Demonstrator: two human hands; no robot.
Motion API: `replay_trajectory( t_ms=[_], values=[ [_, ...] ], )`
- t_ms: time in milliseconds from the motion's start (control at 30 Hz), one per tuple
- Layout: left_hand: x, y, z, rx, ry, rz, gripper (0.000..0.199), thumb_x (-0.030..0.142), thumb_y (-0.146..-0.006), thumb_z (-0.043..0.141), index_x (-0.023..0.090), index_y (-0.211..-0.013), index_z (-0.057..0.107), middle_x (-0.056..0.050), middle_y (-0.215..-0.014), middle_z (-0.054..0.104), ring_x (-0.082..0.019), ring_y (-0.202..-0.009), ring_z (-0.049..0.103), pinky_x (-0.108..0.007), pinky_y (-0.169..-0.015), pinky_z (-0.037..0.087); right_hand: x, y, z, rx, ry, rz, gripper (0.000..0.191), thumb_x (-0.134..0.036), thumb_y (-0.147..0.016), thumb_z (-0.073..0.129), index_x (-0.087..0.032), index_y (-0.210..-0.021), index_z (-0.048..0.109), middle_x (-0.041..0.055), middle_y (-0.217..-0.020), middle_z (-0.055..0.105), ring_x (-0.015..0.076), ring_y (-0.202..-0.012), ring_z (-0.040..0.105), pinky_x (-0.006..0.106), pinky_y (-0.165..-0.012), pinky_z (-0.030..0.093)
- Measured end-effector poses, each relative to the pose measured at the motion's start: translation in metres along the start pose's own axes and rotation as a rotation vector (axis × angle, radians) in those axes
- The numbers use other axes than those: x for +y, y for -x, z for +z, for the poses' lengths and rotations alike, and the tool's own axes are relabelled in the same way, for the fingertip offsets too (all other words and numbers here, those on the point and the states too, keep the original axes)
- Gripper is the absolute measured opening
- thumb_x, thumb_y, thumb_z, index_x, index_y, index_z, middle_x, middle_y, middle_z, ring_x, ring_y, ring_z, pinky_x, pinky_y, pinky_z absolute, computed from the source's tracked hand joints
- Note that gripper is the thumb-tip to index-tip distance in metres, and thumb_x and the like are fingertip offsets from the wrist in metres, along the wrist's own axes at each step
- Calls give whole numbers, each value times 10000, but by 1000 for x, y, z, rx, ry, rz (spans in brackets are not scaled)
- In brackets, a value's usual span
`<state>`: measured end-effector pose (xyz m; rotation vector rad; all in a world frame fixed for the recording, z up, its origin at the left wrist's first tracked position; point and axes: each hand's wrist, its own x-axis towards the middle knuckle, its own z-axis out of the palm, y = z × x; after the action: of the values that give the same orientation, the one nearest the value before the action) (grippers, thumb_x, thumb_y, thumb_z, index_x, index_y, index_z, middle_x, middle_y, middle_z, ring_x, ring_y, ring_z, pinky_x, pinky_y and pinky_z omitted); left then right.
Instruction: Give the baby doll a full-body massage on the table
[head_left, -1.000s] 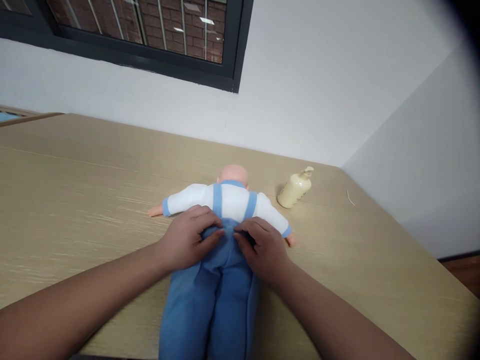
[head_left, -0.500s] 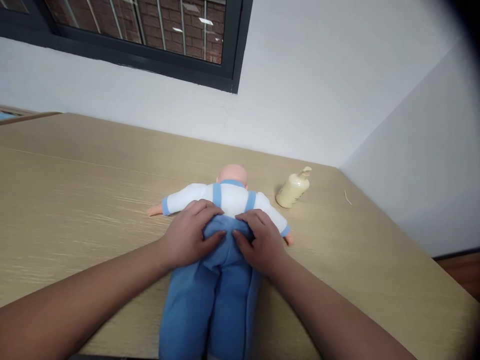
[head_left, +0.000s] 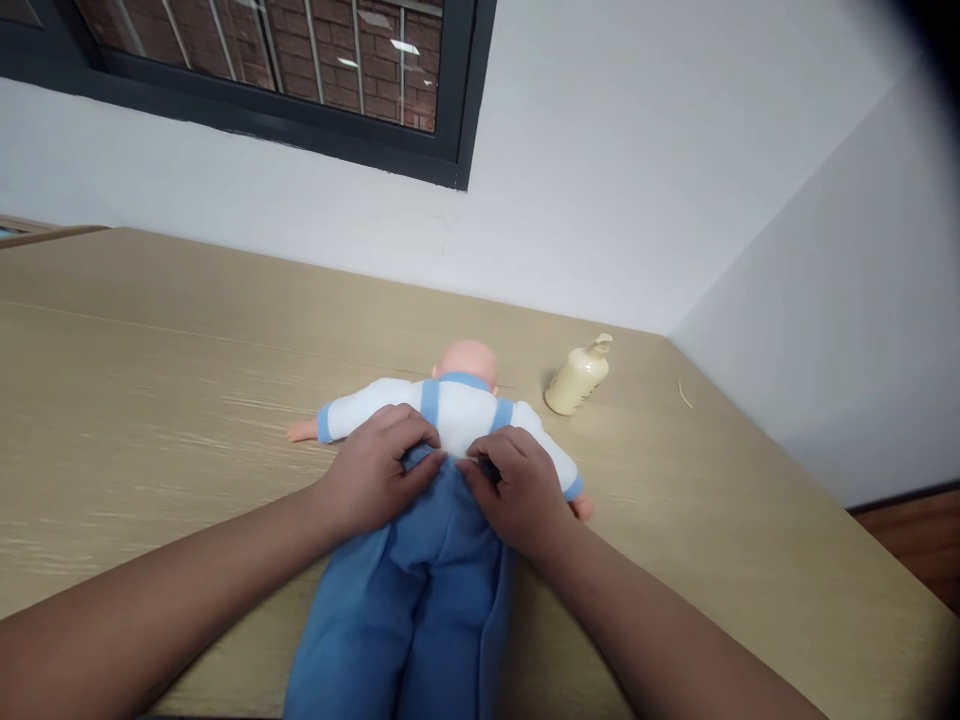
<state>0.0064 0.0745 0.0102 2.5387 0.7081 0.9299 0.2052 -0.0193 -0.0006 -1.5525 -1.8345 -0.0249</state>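
Observation:
A doll in a white top lies on the wooden table with its arms spread, the back of its bald head toward the wall. Blue trousers with blue straps cover its lower body. My left hand pinches the waistband on the left side of the doll's back. On the right side, my right hand pinches the same waistband between thumb and fingers. A narrow gap separates the two hands, with the white top showing there.
A cream pump bottle stands on the table right of the doll's head. Farther right lies a thin pale strip. A white wall with a dark-framed window rises behind.
The fingers of both hands have closed from resting on the trousers to pinching the waistband. The waist fabric is bunched and the trouser legs have shifted slightly left.

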Motion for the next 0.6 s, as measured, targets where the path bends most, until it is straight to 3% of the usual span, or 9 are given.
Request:
replay_trajectory(
  t_ms=[100, 200, 600],
  values=[
    [-1, 3, 3, 72, -94, 47, 216, 283, -926, 609, 184, -1115, 643, -96, -1087, 610, -270, -1062, 555, -440, -934, 463, 0, 1, 1, 80, 44, -55, 235, -391, -944, 616, -218, -1094, 669, 100, -1052, 669, 277, -1035, 585, 432, -902, 499],
    [-3, 4, 5, 62, -108, 51, 328, 283, -927, 606, 164, -1232, 601, -123, -1211, 579, -288, -1162, 525, -468, -1017, 439, 2, 2, 3, 75, 49, -58, 298, -369, -948, 601, -200, -1190, 641, 119, -1143, 653, 289, -1100, 566, 449, -960, 489],
    [-6, -6, -1, -92, -24, 9, 244, 360, -935, 603, 201, -1110, 663, -59, -1087, 668, -245, -1028, 594, -413, -911, 475, 4, -9, 1, -57, 16, 20, 165, -266, -978, 517, -228, -950, 675, 32, -920, 692, 216, -894, 618, 376, -818, 473]
  ],
)
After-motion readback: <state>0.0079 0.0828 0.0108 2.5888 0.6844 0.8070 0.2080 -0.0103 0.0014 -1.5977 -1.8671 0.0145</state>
